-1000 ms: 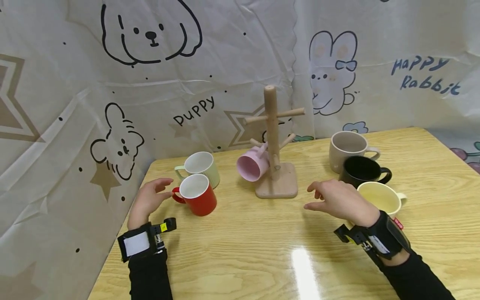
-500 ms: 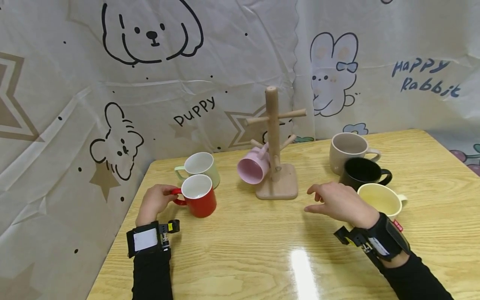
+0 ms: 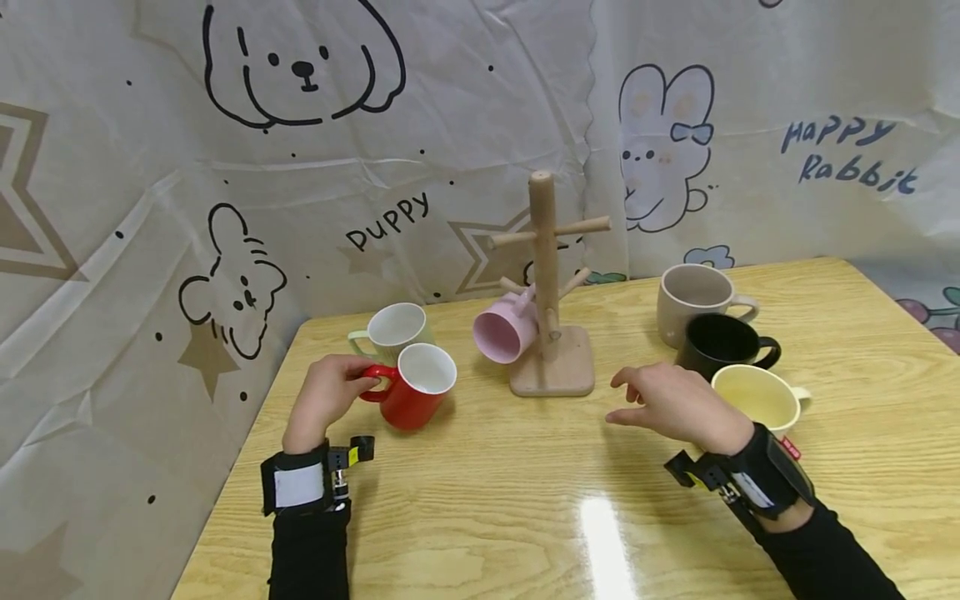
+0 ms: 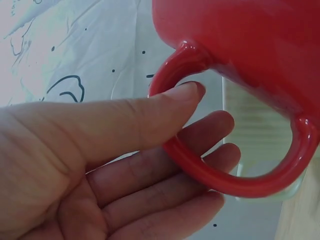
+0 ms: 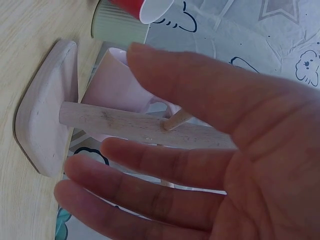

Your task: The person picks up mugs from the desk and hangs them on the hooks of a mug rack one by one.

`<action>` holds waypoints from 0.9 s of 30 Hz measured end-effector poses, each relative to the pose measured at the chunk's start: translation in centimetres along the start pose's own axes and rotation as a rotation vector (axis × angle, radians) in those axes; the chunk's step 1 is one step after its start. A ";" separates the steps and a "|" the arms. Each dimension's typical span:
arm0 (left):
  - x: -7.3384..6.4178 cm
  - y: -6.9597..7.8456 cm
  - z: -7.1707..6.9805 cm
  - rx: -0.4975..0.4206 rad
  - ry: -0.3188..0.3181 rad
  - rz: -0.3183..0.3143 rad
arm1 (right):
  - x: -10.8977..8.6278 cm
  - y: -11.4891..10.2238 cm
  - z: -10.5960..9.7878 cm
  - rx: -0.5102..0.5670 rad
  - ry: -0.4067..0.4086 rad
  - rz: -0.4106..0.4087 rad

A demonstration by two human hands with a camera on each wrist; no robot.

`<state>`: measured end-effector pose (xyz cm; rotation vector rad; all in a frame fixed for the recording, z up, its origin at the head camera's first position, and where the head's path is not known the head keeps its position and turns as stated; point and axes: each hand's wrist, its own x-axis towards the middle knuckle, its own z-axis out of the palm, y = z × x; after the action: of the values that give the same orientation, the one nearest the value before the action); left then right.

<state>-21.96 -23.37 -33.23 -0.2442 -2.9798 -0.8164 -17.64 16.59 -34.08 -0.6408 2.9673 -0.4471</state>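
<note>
A: Left hand?
B: Thumb and fingers pinching the handle of the red mug. Mug tilted, near the left edge of the table, in front of the green mug by the far-left corner.
A: Right hand?
B: Holding nothing. Fingers loosely bent, thumb spread apart, between the wooden rack and the yellow mug toward the right edge. Yellow mug contact: can't tell.
</note>
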 end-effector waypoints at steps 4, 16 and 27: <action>0.1 0.2 0.0 0.001 -0.009 -0.024 | 0.0 0.0 0.1 -0.007 0.011 -0.009; -0.3 1.1 0.2 0.025 0.018 -0.012 | 0.0 0.0 0.2 -0.004 0.017 -0.016; -2.0 4.4 -0.1 0.012 -0.008 0.080 | -0.2 0.2 0.0 -0.027 0.039 -0.025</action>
<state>-19.25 -19.92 -31.13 -0.3652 -2.9597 -0.7903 -17.55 16.80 -34.16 -0.6800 3.0108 -0.4267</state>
